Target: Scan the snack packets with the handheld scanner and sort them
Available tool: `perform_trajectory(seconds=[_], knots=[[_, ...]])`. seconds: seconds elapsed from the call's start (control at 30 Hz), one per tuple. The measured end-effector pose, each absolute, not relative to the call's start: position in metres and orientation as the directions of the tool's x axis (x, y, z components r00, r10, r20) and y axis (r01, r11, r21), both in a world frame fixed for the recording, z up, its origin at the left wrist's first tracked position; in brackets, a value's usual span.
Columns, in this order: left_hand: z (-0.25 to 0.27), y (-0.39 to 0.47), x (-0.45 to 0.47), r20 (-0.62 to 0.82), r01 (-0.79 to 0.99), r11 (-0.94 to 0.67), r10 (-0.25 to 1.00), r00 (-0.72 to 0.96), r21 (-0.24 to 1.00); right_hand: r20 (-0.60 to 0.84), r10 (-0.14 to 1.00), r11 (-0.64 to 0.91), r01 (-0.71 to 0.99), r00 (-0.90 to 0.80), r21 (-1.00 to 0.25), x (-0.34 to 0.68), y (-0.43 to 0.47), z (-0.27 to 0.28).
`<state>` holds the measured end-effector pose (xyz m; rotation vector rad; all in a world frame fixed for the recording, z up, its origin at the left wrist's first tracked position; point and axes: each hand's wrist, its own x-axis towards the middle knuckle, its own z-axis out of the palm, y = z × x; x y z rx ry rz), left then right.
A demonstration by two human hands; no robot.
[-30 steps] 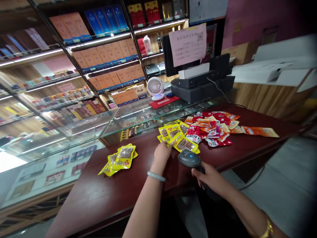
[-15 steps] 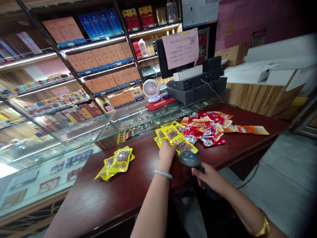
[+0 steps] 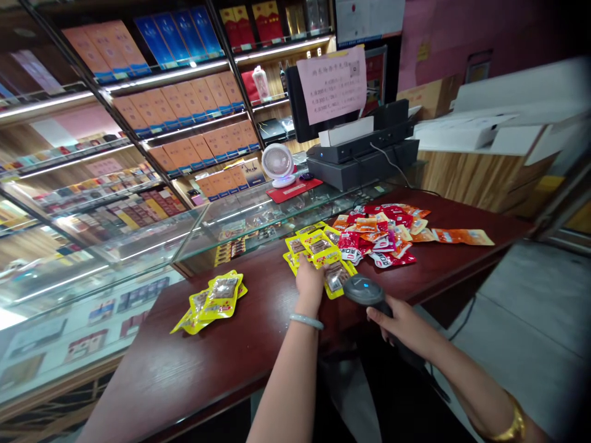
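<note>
While the right hand [image 3: 401, 325] grips the scanner [image 3: 364, 289], closed round its handle, the left hand [image 3: 310, 278] is pinching a yellow packet [image 3: 336, 278] at the near edge of the yellow pile [image 3: 314, 245], scanner head just beside it. Right of that pile is a red and orange heap [image 3: 386, 234], touching it. Left of the pile, well apart, sits a smaller yellow stack [image 3: 213, 300], with bare desk [image 3: 258, 344] between, so plenty of room there. Behind the pile the desk meets a glass case [image 3: 221, 224], with a fan [image 3: 277, 163] and a till [image 3: 364, 159] further back. The desk's near edge runs right under the scanner. Compared to half a second ago, the packet's been tugged nearer and the scanner has shifted a bit right.
</note>
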<state>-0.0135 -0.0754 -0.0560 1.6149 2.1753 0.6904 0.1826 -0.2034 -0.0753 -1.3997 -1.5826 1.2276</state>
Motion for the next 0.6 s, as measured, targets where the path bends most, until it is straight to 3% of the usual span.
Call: perform_trajectory(seconds=[0.13,0.33,0.6], knots=[[-0.058,-0.077,-0.028,0.015,0.752,0.192,0.966,-0.260,0.630,-0.085,0.970,-0.010,0.309,-0.229,-0.951,0.177,-0.205,-0.076],[-0.067,-0.078,-0.047,0.065,0.652,0.186,0.938,-0.341,0.735,-0.080,0.966,0.001,0.314,-0.244,-0.949,0.170,-0.203,-0.081],[-0.052,-0.101,-0.141,0.222,0.646,0.185,0.841,-0.494,0.741,-0.120,0.946,-0.026,0.297,-0.301,-0.954,0.152,-0.200,-0.082]])
